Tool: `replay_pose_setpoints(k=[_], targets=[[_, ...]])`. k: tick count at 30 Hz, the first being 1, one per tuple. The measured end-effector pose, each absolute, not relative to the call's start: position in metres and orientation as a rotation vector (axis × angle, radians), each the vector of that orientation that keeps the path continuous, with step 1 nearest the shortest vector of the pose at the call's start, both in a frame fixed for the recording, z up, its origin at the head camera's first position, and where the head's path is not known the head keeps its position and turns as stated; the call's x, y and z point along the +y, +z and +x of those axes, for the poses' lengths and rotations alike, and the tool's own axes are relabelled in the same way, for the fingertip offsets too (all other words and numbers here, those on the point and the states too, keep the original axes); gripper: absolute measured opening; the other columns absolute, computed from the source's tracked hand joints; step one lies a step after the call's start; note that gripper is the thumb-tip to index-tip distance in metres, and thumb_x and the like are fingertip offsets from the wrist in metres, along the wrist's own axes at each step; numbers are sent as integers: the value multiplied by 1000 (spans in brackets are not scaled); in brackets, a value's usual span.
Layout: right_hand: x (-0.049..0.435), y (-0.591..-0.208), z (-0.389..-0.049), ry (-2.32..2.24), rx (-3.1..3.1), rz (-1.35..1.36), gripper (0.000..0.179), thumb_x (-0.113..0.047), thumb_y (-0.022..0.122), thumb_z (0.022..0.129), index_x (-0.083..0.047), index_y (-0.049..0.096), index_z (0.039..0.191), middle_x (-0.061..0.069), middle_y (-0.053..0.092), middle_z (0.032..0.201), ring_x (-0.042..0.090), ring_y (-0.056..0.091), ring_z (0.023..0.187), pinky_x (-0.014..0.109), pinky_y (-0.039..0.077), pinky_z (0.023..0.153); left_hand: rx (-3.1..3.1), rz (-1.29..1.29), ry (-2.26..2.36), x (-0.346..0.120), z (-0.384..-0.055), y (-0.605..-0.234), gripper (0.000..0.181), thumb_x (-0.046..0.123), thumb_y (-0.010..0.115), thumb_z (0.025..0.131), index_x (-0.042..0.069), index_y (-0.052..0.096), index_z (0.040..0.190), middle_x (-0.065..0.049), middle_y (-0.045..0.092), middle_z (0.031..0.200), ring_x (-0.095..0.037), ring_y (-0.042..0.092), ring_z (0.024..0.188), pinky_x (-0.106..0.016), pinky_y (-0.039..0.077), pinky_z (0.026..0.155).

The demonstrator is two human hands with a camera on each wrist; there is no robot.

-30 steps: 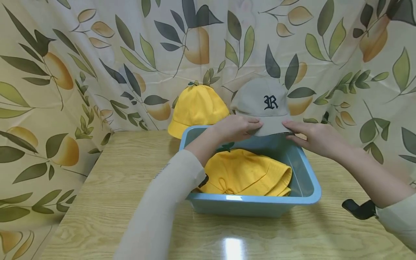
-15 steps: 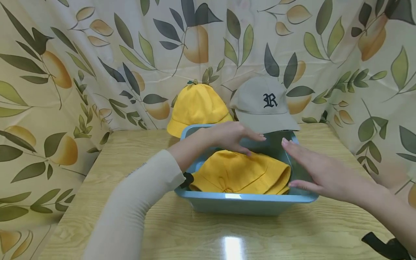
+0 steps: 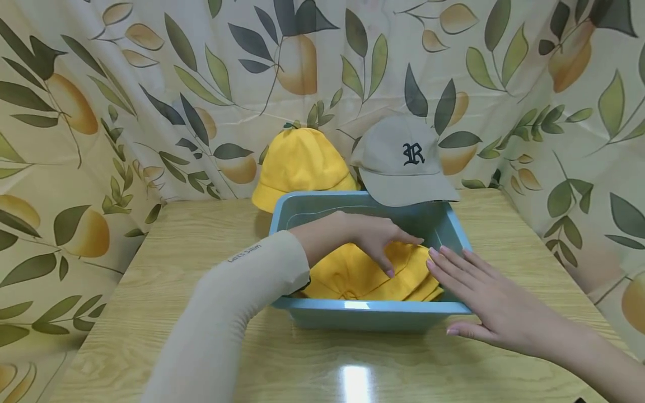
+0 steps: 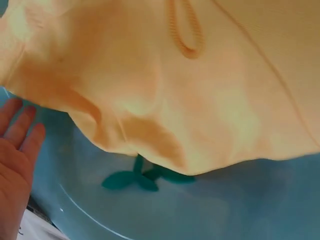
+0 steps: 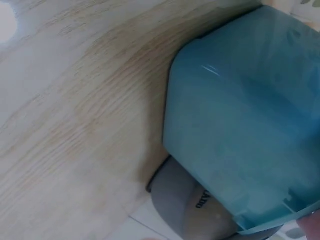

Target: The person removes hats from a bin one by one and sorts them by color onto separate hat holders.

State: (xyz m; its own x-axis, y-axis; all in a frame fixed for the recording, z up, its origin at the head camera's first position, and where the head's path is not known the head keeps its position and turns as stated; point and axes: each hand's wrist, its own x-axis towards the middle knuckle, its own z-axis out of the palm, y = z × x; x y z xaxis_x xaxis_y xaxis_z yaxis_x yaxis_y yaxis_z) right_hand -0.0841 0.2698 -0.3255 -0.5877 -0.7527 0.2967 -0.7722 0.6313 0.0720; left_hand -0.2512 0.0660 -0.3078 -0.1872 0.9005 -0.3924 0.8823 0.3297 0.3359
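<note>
My left hand (image 3: 375,238) reaches over the yellow bucket hat (image 3: 332,274) in the blue basin (image 3: 363,305). Its fingers are extended, with the thumb low over the fabric; contact is unclear. At the basin's right rim is my right hand (image 3: 486,302), fingers straight and thumb spread, holding nothing. The left wrist view shows the hat's drawstring loop and green leaf-shaped tip (image 4: 135,177). Behind the basin sit a grey baseball cap (image 3: 403,159) with a dark letter R and another yellow bucket hat (image 3: 302,165).
All of this stands on a wood-grain table (image 3: 201,240). A fruit-and-leaf patterned curtain (image 3: 227,73) runs along the back and sides. In the right wrist view, the basin's outer wall (image 5: 225,135) stands close to the grey cap (image 5: 192,207).
Both hands have let go of the grey cap's brim and come nearer. The left has moved over the yellow hat in the basin, the right down to the basin's right rim.
</note>
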Motion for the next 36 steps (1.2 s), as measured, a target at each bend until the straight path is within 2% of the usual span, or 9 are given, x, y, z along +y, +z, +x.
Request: replay_pose_setpoints(k=[3,7,11,15,18,21,24,27,36], targets=[[268,-326,-84,88,-2552,1225,80,-52,53,84,-3,28,142,10,22,150,23,14,140,29,0,114,2088,1530,22,71,-250,-312,91,48,66,77,19,16,146,5,28,148,-8,31,131,-21,23,108],[265,-328,-86,94,-2516,1229,79,-54,51,84,-2,31,141,11,26,149,21,16,139,29,2,114,2117,1534,-39,68,-249,-315,87,49,66,76,17,23,145,3,32,145,-10,31,131,-22,24,108],[262,-331,-89,143,-2475,1218,78,-55,50,84,-2,34,139,12,30,147,23,21,138,31,5,114,2160,1612,15,65,-251,-317,68,42,67,79,12,41,134,3,46,128,-8,43,113,-17,33,99],[263,-333,-88,160,-2484,1201,78,-55,51,84,-2,35,139,10,30,147,24,22,137,32,6,114,2105,1576,119,71,-248,-321,51,33,69,79,12,44,118,3,54,105,-8,49,91,-13,39,82],[268,-334,-84,153,-2493,1196,78,-56,51,83,-2,35,139,8,29,148,21,20,138,29,5,114,2072,1566,89,79,-242,-325,51,33,68,79,13,43,120,5,55,101,-8,49,87,-13,40,77],[271,-334,-82,159,-2480,1201,78,-55,53,83,-2,37,138,8,31,147,20,20,138,28,4,114,2083,1613,-23,80,-238,-324,45,32,67,81,14,52,119,7,57,100,-8,50,85,-14,41,78],[270,-334,-84,158,-2471,1207,77,-55,52,83,-2,38,137,10,33,146,21,21,138,28,5,114,2099,1632,-107,72,-240,-317,28,27,66,83,12,62,107,6,59,89,-8,49,78,-16,42,73],[269,-334,-87,142,-2462,1221,77,-56,52,83,-2,38,137,9,32,146,21,21,138,29,5,114,2102,1615,-120,60,-243,-306,18,22,65,84,10,64,97,5,55,80,-9,47,72,-17,41,68],[268,-333,-91,105,-2435,1247,64,-50,39,93,-4,40,137,6,32,147,18,19,139,29,6,114,2197,1655,22,28,-247,-250,17,25,65,82,11,67,92,4,62,80,-6,46,68,-17,40,67]])
